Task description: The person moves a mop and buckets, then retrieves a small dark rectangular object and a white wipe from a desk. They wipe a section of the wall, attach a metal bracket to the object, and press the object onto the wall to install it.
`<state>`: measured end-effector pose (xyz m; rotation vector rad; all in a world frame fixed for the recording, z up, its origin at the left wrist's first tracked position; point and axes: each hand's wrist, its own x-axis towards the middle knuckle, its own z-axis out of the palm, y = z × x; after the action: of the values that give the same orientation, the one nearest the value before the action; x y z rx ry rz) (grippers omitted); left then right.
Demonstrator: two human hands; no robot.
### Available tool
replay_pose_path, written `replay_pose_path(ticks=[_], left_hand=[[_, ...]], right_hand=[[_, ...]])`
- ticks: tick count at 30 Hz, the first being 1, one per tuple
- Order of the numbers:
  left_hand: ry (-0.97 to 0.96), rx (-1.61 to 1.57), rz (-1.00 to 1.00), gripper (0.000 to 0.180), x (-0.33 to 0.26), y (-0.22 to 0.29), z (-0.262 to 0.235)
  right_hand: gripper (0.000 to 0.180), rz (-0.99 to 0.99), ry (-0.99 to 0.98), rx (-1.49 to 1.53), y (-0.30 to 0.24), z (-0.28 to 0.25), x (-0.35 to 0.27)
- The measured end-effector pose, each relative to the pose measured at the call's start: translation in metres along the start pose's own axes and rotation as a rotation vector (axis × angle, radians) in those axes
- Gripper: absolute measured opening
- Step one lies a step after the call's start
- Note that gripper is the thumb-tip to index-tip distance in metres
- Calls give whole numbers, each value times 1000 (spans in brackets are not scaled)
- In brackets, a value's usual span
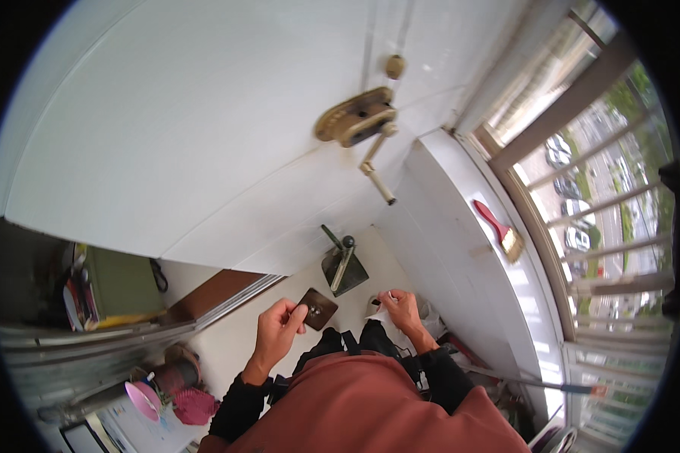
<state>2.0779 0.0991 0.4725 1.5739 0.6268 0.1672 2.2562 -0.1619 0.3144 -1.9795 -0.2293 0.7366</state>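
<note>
L hand pinches a dark brown square plate w/ a small centre knob, held out front at waist height, just below the white door. R hand closed round smth small & white, can't tell what. Brass lever handle sits mounted on the door, so that part looks done; the plate's not fitted yet. Plate's tilted, diamond-wise, one corner twd the door; no real long axis.

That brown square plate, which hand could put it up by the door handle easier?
Probably the left. The left hand already pinches the brown plate, so it could lift it to the door handle. The right hand is busy with something small and white.
</note>
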Motion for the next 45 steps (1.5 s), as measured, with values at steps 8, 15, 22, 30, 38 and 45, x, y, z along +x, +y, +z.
replay_pose_path(ticks=[8, 15, 22, 30, 38, 45], left_hand=[[-260, -56, 110, 23, 58, 66, 68], [-300, 357, 365, 23, 61, 115, 112], [-45, 316, 476, 22, 70, 150, 151], [132, -24, 472, 27, 89, 173, 177], [-255, -693, 108, 27, 111, 179, 192], [-247, -682, 72, 28, 122, 181, 204]], right_hand=[[41, -12, 183, 224, -77, -49, -68], [35, -339, -55, 595, -152, -98, -50], [18, -460, -161, 237, -208, -158, -3], [33, -476, -299, 384, -248, -201, 43], [18, -454, -596, 557, -251, -202, 50], [12, -486, -443, 534, -250, -207, 57]])
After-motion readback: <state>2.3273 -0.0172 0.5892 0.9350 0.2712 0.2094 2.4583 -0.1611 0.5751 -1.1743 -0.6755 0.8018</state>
